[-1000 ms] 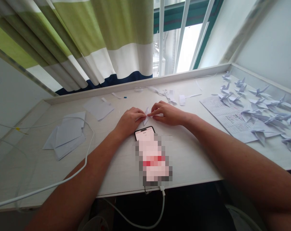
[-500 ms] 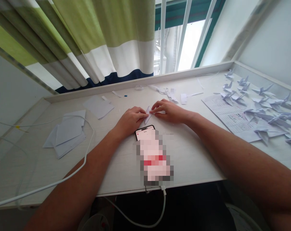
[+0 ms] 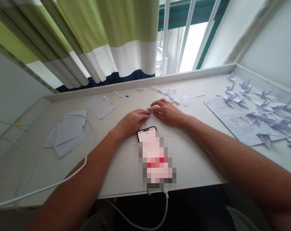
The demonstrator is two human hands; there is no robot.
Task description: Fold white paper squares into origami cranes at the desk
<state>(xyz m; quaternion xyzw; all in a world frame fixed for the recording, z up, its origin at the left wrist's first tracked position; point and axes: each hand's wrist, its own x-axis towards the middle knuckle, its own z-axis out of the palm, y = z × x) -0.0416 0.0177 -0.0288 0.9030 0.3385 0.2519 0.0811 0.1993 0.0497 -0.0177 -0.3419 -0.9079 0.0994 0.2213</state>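
Note:
A small piece of folded white paper [image 3: 149, 120] lies on the desk between my two hands, just beyond the top of the phone. My left hand [image 3: 136, 120] holds its left side, fingers closed together against it. My right hand [image 3: 168, 113] has its fingertips on the paper's upper end, thumb and fingers bent in a loose pinch. The fingers cover much of the paper, so its full shape is hidden. Below it lies a phone [image 3: 145, 136] with a lit, mostly blurred screen.
White paper sheets [image 3: 69, 132] and another sheet [image 3: 99, 107] lie at left. Several folded paper cranes [image 3: 264, 93] stand at right, some on a written sheet [image 3: 222, 115]. Paper scraps [image 3: 186, 100] lie at the back. A white cable [image 3: 86, 157] crosses my left forearm.
The view has shifted slightly. My fingertips have come closer together over the folded paper, covering more of its top end.

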